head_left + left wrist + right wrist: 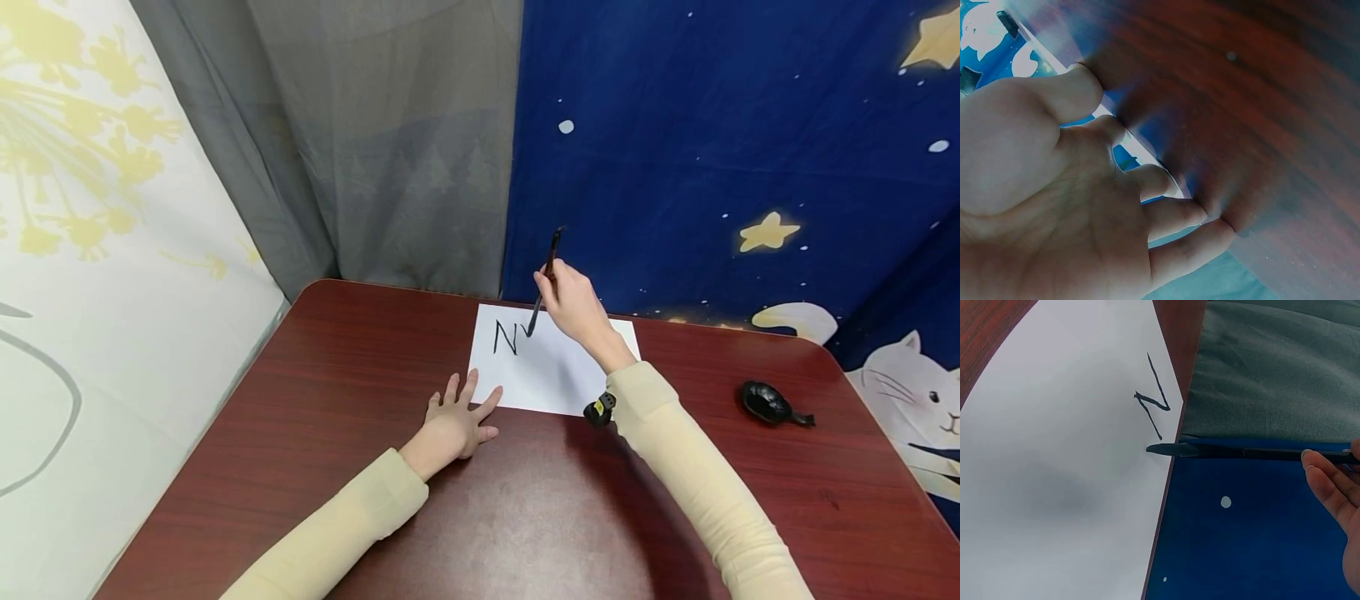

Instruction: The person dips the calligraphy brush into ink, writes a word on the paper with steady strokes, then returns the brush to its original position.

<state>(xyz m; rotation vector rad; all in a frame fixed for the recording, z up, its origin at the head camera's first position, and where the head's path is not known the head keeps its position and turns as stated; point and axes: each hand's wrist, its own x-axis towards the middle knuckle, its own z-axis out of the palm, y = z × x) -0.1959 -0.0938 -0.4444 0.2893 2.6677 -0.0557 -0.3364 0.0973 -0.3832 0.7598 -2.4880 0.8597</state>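
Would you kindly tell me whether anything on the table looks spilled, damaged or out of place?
Nothing stands out: the paper looks intact, the right hand holds the brush, and no spill shows around the black dish.

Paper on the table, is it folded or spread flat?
Spread flat: the white paper lies on the table with no fold showing.

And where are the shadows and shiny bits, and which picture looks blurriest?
Head view: a pale shine on the table, and a dark shadow beside the right sleeve; left wrist view: blurriest, with dark smudges, shadows or reflections, near the left hand; right wrist view: a soft grey shadow on the paper, while the brush looks fairly crisp.
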